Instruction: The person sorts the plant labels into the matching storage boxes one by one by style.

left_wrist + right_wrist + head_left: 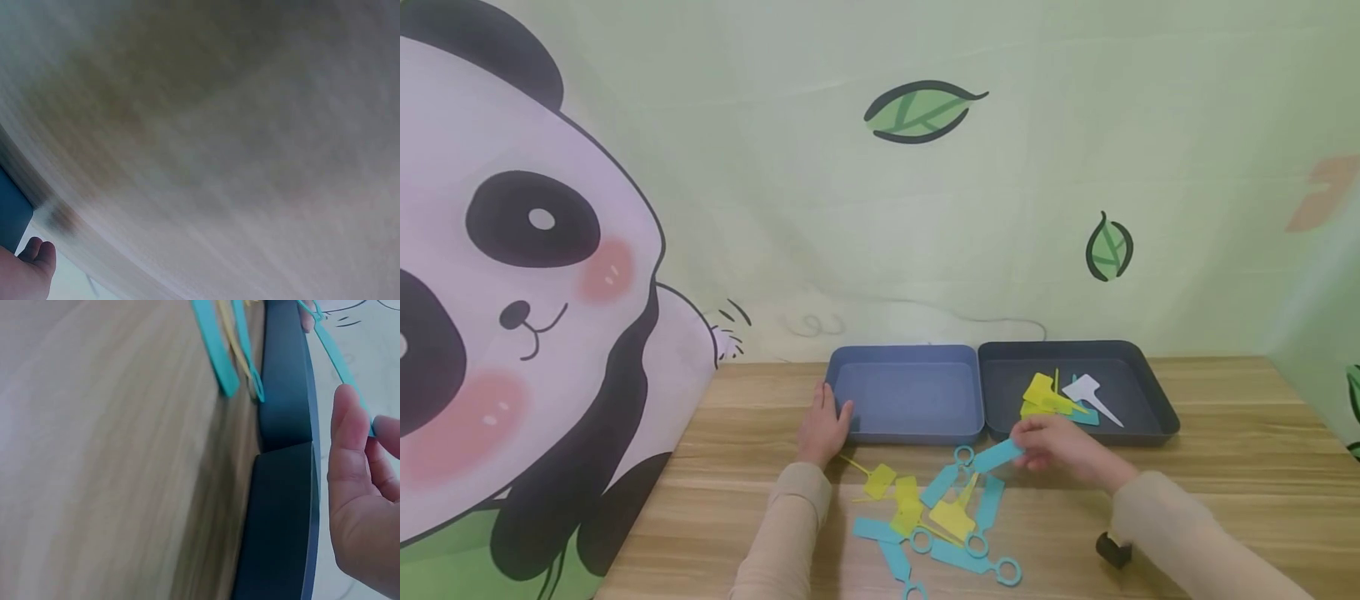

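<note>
My right hand (1063, 446) pinches a turquoise ring-ended plant tag (997, 456) by its flat end, just in front of the two trays. In the right wrist view, thumb and fingers hold that tag (337, 357) above the tray rims. At the left side of the blue tray (910, 435) rests my left hand (822, 429), fingers along the outer wall and thumb by the near corner. The dark tray (1120, 362) beside it holds yellow T-shaped plant labels (1043, 393), a white one (1086, 390) and some turquoise ones. The left wrist view shows only fingertips beside a tray.
On the wooden table (700, 500), a loose pile of yellow labels (953, 518) and turquoise ring tags (958, 557) lies before the blue tray. A small black object (1113, 551) is by the right sleeve. Behind the trays hangs a printed cloth (805, 208).
</note>
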Motion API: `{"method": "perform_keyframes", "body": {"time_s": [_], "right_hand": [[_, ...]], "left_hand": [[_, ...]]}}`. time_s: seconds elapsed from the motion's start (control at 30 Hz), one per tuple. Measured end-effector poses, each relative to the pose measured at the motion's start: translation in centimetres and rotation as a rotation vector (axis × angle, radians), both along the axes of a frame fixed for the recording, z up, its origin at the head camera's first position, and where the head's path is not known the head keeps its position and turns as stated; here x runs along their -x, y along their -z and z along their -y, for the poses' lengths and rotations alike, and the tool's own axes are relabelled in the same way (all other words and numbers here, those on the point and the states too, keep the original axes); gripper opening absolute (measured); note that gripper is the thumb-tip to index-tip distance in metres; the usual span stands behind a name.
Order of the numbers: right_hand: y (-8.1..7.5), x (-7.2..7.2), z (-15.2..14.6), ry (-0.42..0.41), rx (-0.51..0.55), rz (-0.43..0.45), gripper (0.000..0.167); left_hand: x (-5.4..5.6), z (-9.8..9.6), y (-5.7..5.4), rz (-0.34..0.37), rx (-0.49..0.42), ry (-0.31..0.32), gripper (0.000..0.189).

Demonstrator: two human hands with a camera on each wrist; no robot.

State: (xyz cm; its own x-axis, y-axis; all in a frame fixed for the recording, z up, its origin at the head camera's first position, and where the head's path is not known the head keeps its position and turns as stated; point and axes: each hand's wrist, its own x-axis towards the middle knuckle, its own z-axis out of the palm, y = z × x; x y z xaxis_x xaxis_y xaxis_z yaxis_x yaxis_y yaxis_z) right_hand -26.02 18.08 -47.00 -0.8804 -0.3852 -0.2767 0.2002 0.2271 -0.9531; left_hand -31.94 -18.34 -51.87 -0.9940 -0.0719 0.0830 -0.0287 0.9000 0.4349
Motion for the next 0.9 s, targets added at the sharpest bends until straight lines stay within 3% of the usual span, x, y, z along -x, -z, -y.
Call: {"method": "perform_keyframes", "body": {"time_s": [0.5,0.77,0.9], "right_hand": [[-0.5,3.4,2.0,0.265,0.037,0.034,0.021],[-0.8,4.3,3.7,0.313,0.087,0.045,0.022],[-0.7,4.7,4.9,0.332,0.063,0.033,0.022]], "left_hand": [[-0.1,-0.1,-0.2,0.032,0.014,-0.005,0.067],[-0.1,-0.1,-0.3,0.035,0.009,-0.005,0.067],[-0.1,0.0,-0.3,0.024,0.004,-0.003,0.066]]}}
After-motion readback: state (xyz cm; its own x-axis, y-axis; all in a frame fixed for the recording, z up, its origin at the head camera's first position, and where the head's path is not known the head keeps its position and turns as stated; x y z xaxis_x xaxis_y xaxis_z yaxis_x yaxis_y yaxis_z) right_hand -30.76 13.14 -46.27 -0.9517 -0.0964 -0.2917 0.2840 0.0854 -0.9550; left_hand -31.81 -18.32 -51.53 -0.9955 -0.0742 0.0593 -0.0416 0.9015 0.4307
